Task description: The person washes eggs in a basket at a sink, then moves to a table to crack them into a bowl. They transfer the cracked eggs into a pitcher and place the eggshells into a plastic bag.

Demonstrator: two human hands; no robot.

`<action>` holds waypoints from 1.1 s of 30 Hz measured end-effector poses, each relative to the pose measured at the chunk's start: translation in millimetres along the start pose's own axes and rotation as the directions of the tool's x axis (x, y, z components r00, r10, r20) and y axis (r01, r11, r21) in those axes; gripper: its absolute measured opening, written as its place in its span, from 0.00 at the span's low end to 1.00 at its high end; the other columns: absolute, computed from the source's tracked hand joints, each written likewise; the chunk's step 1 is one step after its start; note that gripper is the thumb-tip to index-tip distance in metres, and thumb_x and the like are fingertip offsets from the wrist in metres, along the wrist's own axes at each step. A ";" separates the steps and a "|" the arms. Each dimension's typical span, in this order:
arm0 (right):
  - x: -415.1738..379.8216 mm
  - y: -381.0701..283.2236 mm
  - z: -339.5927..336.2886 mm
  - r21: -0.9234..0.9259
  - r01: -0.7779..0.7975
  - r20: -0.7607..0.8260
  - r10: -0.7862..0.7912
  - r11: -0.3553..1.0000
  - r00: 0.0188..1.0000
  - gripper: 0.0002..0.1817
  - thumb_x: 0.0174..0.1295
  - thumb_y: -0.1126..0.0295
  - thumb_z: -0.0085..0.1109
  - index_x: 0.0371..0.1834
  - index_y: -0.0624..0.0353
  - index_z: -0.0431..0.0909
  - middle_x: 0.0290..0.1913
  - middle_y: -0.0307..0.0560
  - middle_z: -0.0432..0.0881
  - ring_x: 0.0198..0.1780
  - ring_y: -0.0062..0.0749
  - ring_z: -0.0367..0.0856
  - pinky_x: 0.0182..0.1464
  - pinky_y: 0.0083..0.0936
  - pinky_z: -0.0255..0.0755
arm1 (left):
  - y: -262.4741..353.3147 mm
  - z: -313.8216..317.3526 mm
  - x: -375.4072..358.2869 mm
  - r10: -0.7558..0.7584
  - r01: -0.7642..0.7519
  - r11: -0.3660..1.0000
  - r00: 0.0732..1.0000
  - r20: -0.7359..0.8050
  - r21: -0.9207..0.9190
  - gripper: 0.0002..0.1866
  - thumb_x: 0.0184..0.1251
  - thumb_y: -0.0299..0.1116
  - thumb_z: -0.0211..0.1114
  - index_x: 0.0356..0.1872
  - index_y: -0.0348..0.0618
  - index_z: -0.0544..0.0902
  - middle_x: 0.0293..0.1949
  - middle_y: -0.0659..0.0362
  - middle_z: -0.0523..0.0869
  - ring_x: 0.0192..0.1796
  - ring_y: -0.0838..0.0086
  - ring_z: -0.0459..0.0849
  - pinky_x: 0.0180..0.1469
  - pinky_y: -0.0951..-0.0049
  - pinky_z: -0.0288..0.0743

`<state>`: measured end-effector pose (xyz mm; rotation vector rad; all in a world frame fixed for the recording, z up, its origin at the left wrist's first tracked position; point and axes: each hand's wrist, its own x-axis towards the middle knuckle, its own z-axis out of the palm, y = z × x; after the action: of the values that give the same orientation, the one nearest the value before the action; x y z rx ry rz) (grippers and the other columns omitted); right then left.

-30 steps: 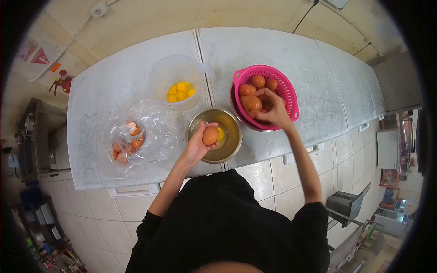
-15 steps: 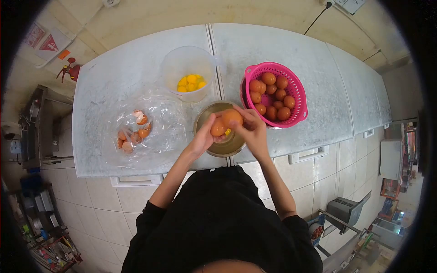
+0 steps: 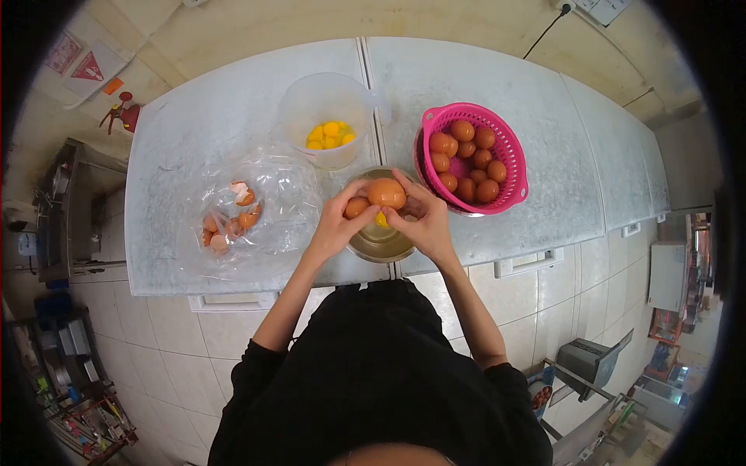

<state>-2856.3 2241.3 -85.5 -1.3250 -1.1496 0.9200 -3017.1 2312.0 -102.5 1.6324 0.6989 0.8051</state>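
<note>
Egg (image 3: 386,193) up high over the steel bowl (image 3: 398,247), pinched from both sides by the left hand (image 3: 336,225) and the right hand (image 3: 430,225). Thumbs bent in at the low side, close to each other, with fingertips curled around the top and sides. Second egg (image 3: 357,207) tucked in the left hand, at 9 o'clock from the first and right beside it. Fingers of both hands bent, not spread wide. Too hard to tell if any crack runs in the brown shell.

Yellow yolk (image 3: 381,220) down in the steel bowl, peeking out just under the thumbs. At 2 o'clock from the bowl, pink basket (image 3: 510,147) full of little holes, with lots of brown eggs (image 3: 461,130) inside. At 11 o'clock, see-through jug (image 3: 301,101) with a bunch of yellow yolks (image 3: 331,129) at the bottom. At 9 o'clock, clear plastic bag (image 3: 289,182) lying crinkly on the table (image 3: 544,101), with broken eggshells (image 3: 248,217) in a small heap there.
</note>
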 end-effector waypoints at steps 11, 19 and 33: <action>-1.6 5.8 7.1 -0.032 0.028 -0.044 -0.029 0.999 0.999 0.33 0.48 0.74 0.67 0.61 0.70 0.69 0.40 0.50 0.83 0.35 0.23 0.83 0.37 0.20 0.77 | -2.2 5.0 1.2 -0.012 0.030 0.987 0.994 -0.112 0.159 0.19 0.51 0.32 0.67 0.45 0.41 0.78 0.34 0.53 0.86 0.38 0.64 0.86 0.40 0.70 0.78; -0.5 9.8 8.3 -0.169 0.043 -0.071 -0.056 0.985 0.996 0.32 0.45 0.73 0.68 0.58 0.68 0.72 0.35 0.50 0.83 0.28 0.23 0.83 0.33 0.19 0.77 | -6.6 7.7 1.5 -0.034 0.070 0.964 0.989 -0.143 0.256 0.20 0.49 0.35 0.68 0.45 0.43 0.79 0.34 0.53 0.86 0.38 0.60 0.86 0.40 0.68 0.78; 4.1 21.0 7.1 -0.307 0.096 -0.044 -0.115 0.947 0.992 0.34 0.41 0.70 0.69 0.57 0.65 0.74 0.33 0.50 0.84 0.25 0.23 0.81 0.31 0.19 0.75 | -23.4 8.3 3.9 -0.028 0.063 0.970 0.988 -0.150 0.237 0.21 0.47 0.35 0.68 0.46 0.45 0.80 0.35 0.53 0.86 0.38 0.60 0.85 0.41 0.67 0.77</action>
<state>-2859.8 2248.5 -106.5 -1.5107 -1.3395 0.6362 -3008.7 2314.8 -126.0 1.7794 0.9657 0.8374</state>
